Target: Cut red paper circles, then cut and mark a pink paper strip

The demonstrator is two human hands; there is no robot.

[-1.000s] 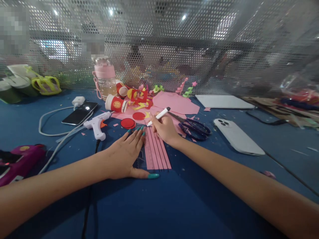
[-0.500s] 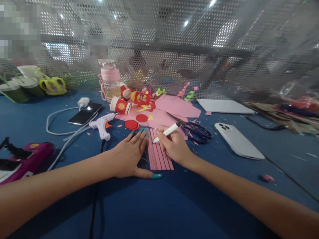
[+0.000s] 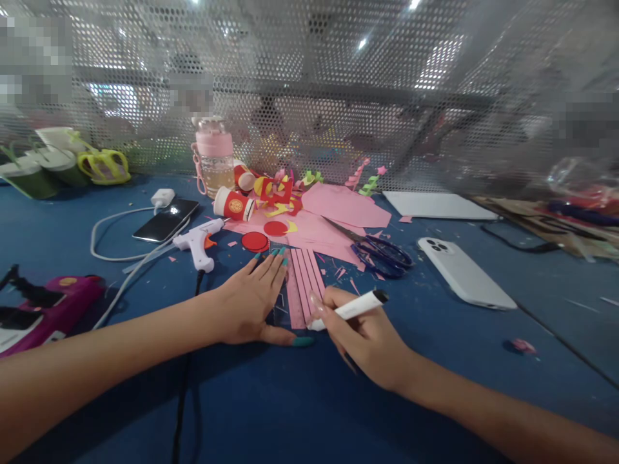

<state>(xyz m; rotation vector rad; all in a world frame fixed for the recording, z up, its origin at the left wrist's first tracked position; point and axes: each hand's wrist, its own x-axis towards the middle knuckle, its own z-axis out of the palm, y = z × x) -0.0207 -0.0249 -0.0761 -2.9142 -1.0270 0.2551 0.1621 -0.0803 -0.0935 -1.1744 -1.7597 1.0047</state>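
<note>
My left hand (image 3: pixel 251 299) lies flat, fingers spread, on a clear ruler (image 3: pixel 276 303) that rests along the left edge of a pink paper sheet (image 3: pixel 304 280) marked with lengthwise lines. My right hand (image 3: pixel 367 335) grips a white pen (image 3: pixel 355 308), its tip down at the near end of the pink sheet, close to my left thumb. Both rest on the blue table (image 3: pixel 309 399).
Dark scissors (image 3: pixel 382 251) lie right of the pink sheet, a white phone (image 3: pixel 464 270) further right. A white glue gun (image 3: pixel 196 241), a black phone on a cable (image 3: pixel 167 219), red paper circles (image 3: pixel 255 241), paper cups (image 3: pixel 232 204) and a pink bottle (image 3: pixel 213 154) stand behind. A perforated metal screen (image 3: pixel 338 84) closes the back.
My right hand has drawn the pen down along the ruler from the far end of the pink sheet to its near end. My left hand has stayed pressed in place.
</note>
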